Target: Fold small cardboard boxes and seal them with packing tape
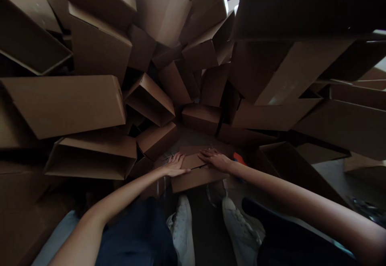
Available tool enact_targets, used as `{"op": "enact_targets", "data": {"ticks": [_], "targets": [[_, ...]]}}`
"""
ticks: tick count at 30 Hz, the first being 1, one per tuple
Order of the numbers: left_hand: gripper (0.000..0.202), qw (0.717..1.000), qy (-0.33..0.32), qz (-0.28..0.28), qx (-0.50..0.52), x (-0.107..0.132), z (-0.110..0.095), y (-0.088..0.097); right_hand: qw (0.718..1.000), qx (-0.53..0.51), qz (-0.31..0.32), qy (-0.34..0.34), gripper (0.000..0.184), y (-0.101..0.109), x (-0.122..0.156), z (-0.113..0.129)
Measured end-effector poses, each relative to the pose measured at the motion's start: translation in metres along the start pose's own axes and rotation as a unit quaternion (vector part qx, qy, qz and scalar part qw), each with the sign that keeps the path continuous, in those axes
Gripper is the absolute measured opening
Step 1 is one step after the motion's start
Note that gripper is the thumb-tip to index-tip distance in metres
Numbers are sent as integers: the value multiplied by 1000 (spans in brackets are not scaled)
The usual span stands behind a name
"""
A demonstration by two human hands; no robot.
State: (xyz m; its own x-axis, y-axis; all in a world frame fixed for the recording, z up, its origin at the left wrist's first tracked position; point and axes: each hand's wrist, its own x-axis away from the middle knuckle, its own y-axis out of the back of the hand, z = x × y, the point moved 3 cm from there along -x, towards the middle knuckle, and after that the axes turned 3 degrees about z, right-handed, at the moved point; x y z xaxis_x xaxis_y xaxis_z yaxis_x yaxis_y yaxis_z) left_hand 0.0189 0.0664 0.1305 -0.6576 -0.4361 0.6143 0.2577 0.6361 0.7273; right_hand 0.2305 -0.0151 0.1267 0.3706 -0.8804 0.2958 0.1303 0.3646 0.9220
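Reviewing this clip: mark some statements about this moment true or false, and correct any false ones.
1. The left hand and right hand are both bare. True.
2. The left hand grips a roll of tape. False: it lies open on a brown cardboard piece.
3. Many cardboard boxes are piled beyond the hands. True.
4. The person wears dark boots. False: the person wears white sneakers.
5. An orange object shows just past the right hand. True.
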Motion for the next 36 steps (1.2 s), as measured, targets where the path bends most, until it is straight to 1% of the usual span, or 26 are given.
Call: {"op": "enact_targets", "data": {"ticks": [3, 6, 11, 17, 19, 20, 21, 22, 23, 24, 25, 26, 27, 28, 29, 30, 31, 32, 34, 35, 36], "targets": [[97, 1000, 2, 2, -1, -1, -1, 0, 1000, 0, -14, 13, 59, -14, 1, -3], [97, 1000, 1, -4, -3, 0, -3, -2, 1000, 1, -24, 11, 61, -21, 3, -3], [98, 999, 32, -1, -2, -1, -5, -4, 1000, 4, -16, 7, 60, -19, 6, 2], [97, 994, 101, 48, -15, -6, -17, -4, 999, 25, -27, -5, 59, -27, 6, 5], [98, 993, 109, 51, -14, -6, -19, -3, 999, 37, -24, -5, 58, -23, 3, 7], [98, 992, 110, 52, -13, -5, -19, -3, 999, 45, -28, 3, 58, -14, 2, 8], [98, 992, 111, 52, -12, -5, -19, -3, 997, 56, -42, 14, 58, 2, 2, 9], [98, 993, 110, 51, -11, -3, -19, -3, 995, 69, -64, 29, 57, 24, 3, 10], [98, 993, 108, 50, -9, -3, -18, -3, 989, 84, -119, 36, 58, 54, 7, 10], [98, 993, 106, 48, -7, -2, -17, -3, 976, 103, -190, 28, 59, 90, 15, 8], [99, 994, 103, 47, -5, -1, -16, -4, 956, 126, -265, 7, 59, 129, 26, 5], [99, 994, 100, 45, -3, -1, -15, -4, 926, 145, -346, -35, 58, 169, 40, 0], [100, 994, 97, 43, -1, -2, -14, -5, 888, 159, -423, -86, 56, 208, 57, -7], [101, 995, 95, 41, 1, -2, -13, -5, 848, 164, -483, -145, 58, 241, 75, -16], [102, 995, 95, 39, 4, -3, -12, -6, 804, 163, -531, -211, 66, 269, 93, -27], [103, 995, 95, 39, 6, -4, -11, -7, 769, 156, -557, -273, 75, 289, 108, -40], [103, 995, 95, 39, 9, -5, -11, -8, 751, 149, -556, -322, 81, 302, 119, -53], [104, 995, 94, 41, 12, -6, -10, -9, 747, 146, -536, -364, 81, 308, 126, -67], [104, 995, 90, 44, 17, -7, -8, -12, 745, 137, -479, -443, 73, 307, 129, -93], [104, 995, 88, 43, 18, -8, -7, -12, 734, 142, -477, -463, 70, 303, 128, -101], [104, 995, 86, 41, 19, -8, -6, -13, 732, 151, -470, -469, 69, 299, 124, -106]]}}
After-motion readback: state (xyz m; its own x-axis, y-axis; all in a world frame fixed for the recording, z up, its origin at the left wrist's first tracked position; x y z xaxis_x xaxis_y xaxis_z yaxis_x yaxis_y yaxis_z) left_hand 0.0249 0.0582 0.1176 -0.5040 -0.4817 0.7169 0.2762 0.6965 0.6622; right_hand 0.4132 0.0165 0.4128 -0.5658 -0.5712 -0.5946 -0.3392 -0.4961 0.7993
